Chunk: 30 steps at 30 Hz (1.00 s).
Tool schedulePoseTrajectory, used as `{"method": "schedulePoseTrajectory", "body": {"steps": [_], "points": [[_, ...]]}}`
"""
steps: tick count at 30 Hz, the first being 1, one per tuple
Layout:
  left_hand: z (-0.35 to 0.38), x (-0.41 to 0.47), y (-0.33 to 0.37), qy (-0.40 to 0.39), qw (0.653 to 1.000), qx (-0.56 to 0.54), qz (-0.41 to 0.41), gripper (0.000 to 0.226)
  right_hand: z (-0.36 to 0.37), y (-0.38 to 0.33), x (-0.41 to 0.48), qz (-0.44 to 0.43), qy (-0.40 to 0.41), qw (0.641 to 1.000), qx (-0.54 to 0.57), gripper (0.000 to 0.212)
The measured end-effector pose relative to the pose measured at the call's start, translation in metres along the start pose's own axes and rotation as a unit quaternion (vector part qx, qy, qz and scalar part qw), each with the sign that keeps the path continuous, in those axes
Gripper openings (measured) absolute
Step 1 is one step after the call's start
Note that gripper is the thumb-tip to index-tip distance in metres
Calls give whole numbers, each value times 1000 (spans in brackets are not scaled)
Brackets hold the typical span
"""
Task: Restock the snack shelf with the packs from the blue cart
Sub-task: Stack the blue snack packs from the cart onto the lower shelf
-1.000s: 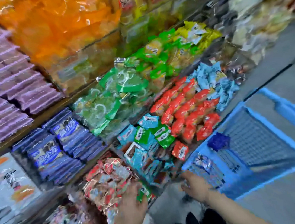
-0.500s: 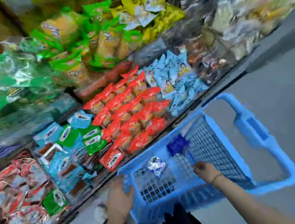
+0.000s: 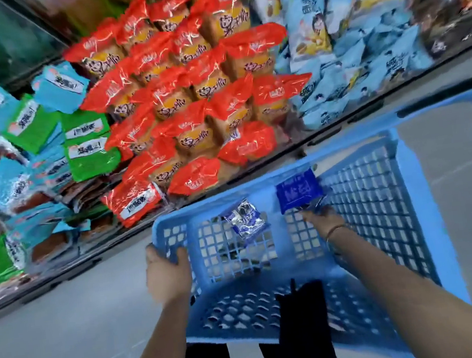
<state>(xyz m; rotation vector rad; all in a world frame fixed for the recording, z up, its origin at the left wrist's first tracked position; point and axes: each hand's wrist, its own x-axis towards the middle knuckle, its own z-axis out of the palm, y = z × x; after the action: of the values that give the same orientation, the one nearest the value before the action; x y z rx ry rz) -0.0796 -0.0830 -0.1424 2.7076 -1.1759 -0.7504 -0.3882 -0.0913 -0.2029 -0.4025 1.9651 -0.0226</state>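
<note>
1. Two packs lie in the blue cart (image 3: pixel 428 215): a dark blue pack (image 3: pixel 298 191) against its far wall, and a silver-blue pack (image 3: pixel 246 217) on its mesh floor, just left of the first.
2. Your left hand (image 3: pixel 165 267) is clenched on the cart's near-left corner, fingers curled over the rim. Change: a second ago this hand was away from the cart, among the shelf packs. By half a second ago it had reached the rim.
3. Your right hand (image 3: pixel 323 220) is inside the cart, fingertips at the lower edge of the dark blue pack. Change: half a second ago it hovered over the cart floor, short of that pack. Motion blur hides the fingers, so you cannot tell whether they have closed on the pack.
4. The snack shelf (image 3: pixel 340 127) runs along the cart's far side, with red packs (image 3: pixel 198 94) stacked just beyond the far wall.
5. Reading: a fresh pick has begun, left hand steadying the cart. With two packs left, the restock looks near its end. No dark blue stack shows beyond the cart, so expect a carry leftward.
</note>
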Motion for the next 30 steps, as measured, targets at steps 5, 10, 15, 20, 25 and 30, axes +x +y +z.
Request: {"method": "schedulePoseTrajectory", "body": {"steps": [5,10,15,20,25,30], "points": [[12,0,-12,50,998,-2,27,25,31,-10,41,59,82,974,200,79],[15,3,-14,72,997,7,38,26,46,-27,70,75,149,944,284,87],[11,1,-13,61,997,5,57,38,45,-22,61,50,123,916,378,61],[15,-37,-2,35,970,42,238,75,37,-7,-2,-81,103,926,355,49],[24,-87,55,-337,906,-244,77,63,50,4,-83,-305,107,925,199,54],[19,-70,74,-460,730,-497,-85,59,61,14,-112,-493,85,866,-20,57]]}}
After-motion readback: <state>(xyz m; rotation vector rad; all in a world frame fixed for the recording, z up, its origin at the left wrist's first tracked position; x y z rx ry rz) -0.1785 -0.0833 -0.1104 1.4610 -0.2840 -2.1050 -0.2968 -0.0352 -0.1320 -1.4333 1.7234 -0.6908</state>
